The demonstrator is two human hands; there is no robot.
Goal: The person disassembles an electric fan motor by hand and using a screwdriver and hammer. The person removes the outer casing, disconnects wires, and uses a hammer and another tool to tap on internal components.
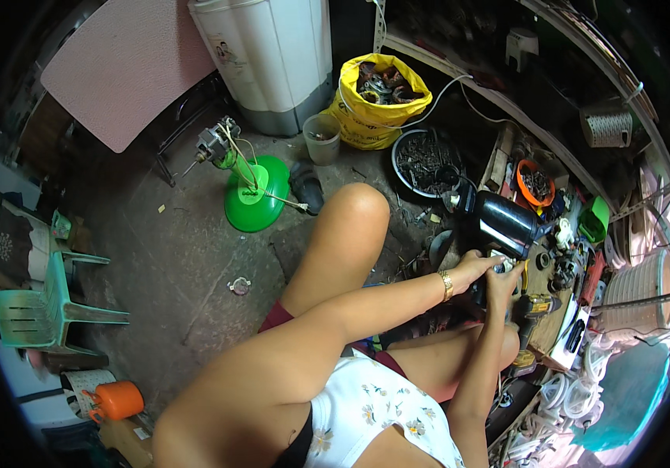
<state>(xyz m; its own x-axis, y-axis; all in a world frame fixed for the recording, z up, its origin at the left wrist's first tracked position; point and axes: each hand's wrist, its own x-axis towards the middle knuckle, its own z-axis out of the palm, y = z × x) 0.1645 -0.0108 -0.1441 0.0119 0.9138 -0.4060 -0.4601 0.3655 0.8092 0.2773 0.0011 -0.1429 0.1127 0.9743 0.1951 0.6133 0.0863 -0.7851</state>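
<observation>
My left hand [471, 269], with a gold bracelet [446, 286] at its wrist, reaches to the right and pinches a small silvery part [500, 263]. My right hand [503, 285] closes on the same part from the near side. Fingers cover much of it, so its exact kind is not visible. Just beyond my hands lies a glossy black rounded machine body [504, 221]. A yellow and black cordless drill [538, 305] rests close to the right of my right hand.
Beyond my knee stand a basin of dark metal bits [397, 168], a yellow sack of scrap [340, 117] and a fan stand with a green base [235, 199]. A cluttered low wooden bench [547, 331] is at right. Green chair [35, 312] and orange tank [123, 399] stand left.
</observation>
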